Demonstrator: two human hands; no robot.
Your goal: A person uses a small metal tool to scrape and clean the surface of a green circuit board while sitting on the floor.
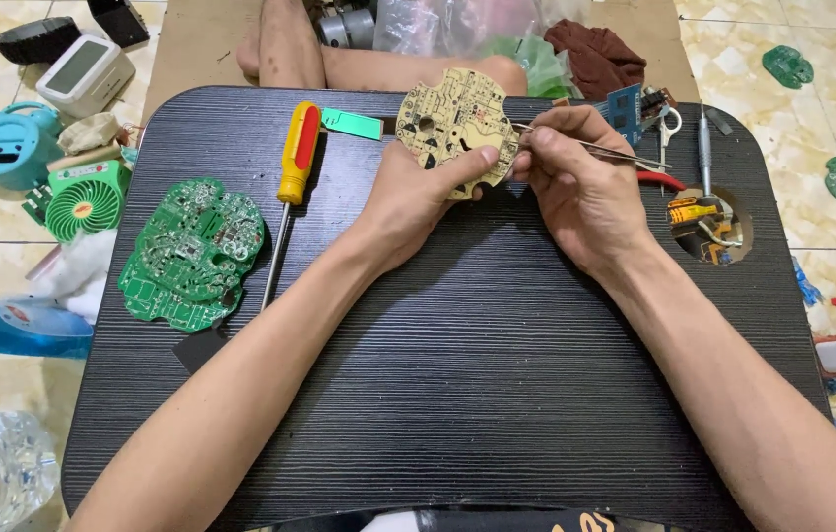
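Black ribbed lap table (457, 365), floor clutter cropped at edges. Left hand (408, 197) gripping round beige circuit board (457, 128) w/ thumb; right hand (575, 187) pinching slim metal tweezers (595, 148) against board rim, tips hidden.

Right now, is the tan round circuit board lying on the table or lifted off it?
Lifted. The left hand holds the tan circuit board tilted up above the black table; the right hand puts tweezers to its edge.

both forearms bare, no sleeves, gloves, or rings.
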